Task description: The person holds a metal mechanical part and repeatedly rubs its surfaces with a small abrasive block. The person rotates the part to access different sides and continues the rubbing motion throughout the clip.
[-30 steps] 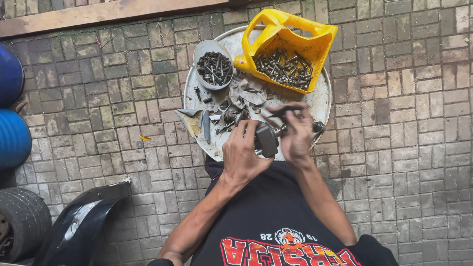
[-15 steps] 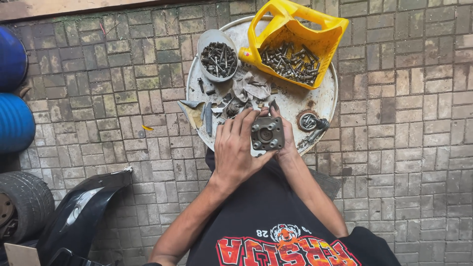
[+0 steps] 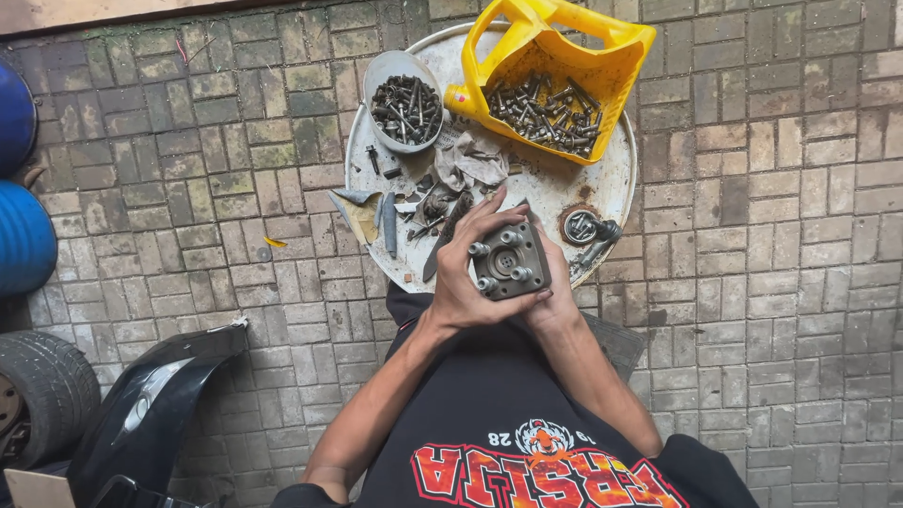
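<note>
Fingers [image 3: 489, 218] of both hands grip a grey metal block [image 3: 509, 261].

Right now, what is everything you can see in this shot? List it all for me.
metal engine part: one, grey, square with four studs, held in both hands above the tray edge
round tray: one, whitish, on the brick paving
yellow container: one, on the tray, holding bolts
grey bowl: one, on the tray, full of screws
rag: one, grey, mid-tray
blue drums: two, left edge
tyre: one, black, lower left
black fairing: one, lower left
left hand: fingers wrapped round the part
right hand: under the part's right side
</note>
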